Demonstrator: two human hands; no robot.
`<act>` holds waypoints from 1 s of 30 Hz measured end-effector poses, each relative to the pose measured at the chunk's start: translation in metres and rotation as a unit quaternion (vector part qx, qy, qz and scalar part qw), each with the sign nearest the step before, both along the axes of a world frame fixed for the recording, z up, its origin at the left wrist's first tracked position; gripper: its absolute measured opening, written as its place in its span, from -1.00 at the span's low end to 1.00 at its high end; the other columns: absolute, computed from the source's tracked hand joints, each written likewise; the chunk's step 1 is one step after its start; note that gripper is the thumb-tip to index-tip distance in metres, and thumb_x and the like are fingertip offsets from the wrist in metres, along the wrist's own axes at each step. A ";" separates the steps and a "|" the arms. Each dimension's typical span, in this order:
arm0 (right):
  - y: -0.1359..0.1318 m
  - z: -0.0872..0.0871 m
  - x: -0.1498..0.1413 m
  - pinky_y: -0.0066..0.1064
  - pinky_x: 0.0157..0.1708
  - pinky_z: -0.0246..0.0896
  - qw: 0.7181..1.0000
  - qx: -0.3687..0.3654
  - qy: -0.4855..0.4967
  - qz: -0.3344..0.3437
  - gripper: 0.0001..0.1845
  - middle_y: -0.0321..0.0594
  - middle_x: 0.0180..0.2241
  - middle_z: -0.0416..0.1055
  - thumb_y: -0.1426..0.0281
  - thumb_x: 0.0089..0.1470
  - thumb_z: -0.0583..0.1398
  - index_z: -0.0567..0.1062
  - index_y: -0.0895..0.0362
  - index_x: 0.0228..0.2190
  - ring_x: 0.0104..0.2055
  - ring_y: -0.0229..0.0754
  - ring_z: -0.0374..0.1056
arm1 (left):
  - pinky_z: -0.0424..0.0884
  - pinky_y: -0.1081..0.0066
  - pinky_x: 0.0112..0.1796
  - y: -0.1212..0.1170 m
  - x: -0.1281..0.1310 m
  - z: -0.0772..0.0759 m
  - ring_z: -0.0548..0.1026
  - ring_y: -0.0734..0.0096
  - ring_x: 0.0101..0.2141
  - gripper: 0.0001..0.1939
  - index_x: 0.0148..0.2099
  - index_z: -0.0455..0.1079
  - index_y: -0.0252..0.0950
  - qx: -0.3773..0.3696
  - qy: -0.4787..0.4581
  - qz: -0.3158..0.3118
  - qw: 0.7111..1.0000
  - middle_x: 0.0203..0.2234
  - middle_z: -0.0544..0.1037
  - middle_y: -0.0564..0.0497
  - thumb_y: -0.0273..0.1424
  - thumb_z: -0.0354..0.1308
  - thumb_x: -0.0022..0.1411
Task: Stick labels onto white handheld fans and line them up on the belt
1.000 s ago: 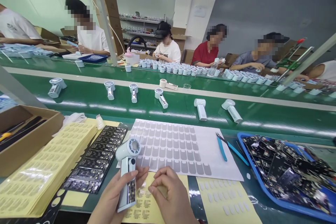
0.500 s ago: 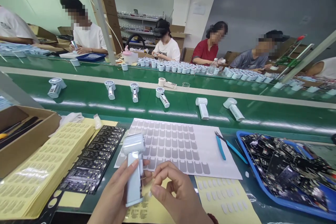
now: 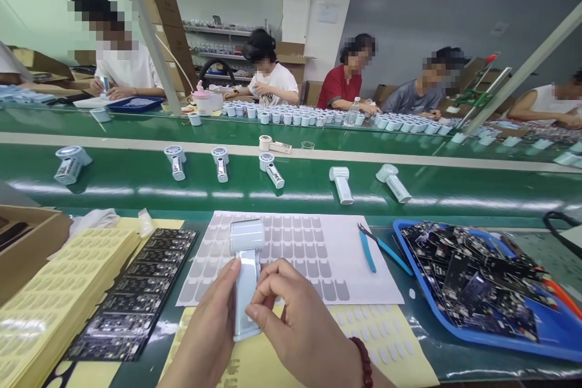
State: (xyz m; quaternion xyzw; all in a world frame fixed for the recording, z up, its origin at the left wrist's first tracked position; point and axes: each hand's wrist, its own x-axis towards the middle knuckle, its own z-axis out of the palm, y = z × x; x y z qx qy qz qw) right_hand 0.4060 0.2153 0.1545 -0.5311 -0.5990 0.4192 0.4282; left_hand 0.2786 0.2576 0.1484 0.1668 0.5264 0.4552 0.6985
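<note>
Handheld fan body (image 3: 246, 282) upright just above the tabletop (image 3: 150, 354), over the sheet of grey stickers (image 3: 300, 254); left hand (image 3: 211, 339) wrapped round the handle, fingers closed on it, right hand (image 3: 291, 321) pinching at the handle's front face, fingers bent and touching it. Best kept steady with the left grip low on the handle, right fingertips pressing flat and square along the face. Cutters (image 3: 370, 248) and blue tray (image 3: 454, 332) lying off to the right.

Left hand (image 3: 207, 333) gripping handheld fan (image 3: 246, 279), right hand (image 3: 295, 321) pinching it
</note>
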 end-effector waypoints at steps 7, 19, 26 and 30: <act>0.001 -0.012 0.003 -0.47 -0.41 0.21 0.997 0.076 -0.011 -0.022 -0.86 -0.27 -0.26 0.31 0.57 0.10 0.17 0.40 0.11 -0.44 -0.36 -0.29 0.32 | 0.37 0.44 0.10 0.006 0.014 0.006 0.52 0.34 0.02 -0.83 -0.09 0.56 -0.32 -0.019 0.012 0.005 1.000 -0.14 0.65 -0.04 -0.48 0.18 0.30; -0.010 -0.050 0.093 -0.20 -0.18 0.50 0.942 0.049 -0.202 -0.263 -0.54 -0.05 0.03 0.52 0.25 0.31 0.00 0.32 0.08 0.18 0.04 0.01 0.48 | 0.54 0.47 -0.33 0.101 0.031 0.014 0.62 0.31 -0.28 -0.65 -0.10 0.47 -0.39 0.099 0.101 -0.130 0.981 -0.23 0.63 -0.17 -0.78 0.24 0.08; -0.031 -0.086 0.111 -0.33 -0.35 0.55 0.854 0.142 -0.433 -0.251 -0.55 -0.12 -0.13 0.62 0.45 0.32 -0.04 0.30 0.24 0.19 -0.16 -0.11 0.59 | 0.53 0.37 -0.35 0.210 0.068 -0.003 0.53 0.41 -0.32 -0.82 -0.05 0.42 -0.35 0.165 0.223 -0.101 0.956 -0.20 0.53 -0.02 -0.45 0.20 0.30; -0.033 -0.108 0.108 -0.40 -0.37 0.47 0.806 0.240 -0.481 -0.248 -0.59 -0.20 -0.27 0.63 0.48 0.35 0.02 0.28 0.22 0.19 -0.30 -0.16 0.59 | 0.52 0.10 -0.12 0.237 0.081 -0.011 0.52 0.20 -0.09 -0.67 0.09 0.39 -0.30 0.207 0.343 -0.086 0.912 0.00 0.49 -0.12 -0.35 0.21 0.29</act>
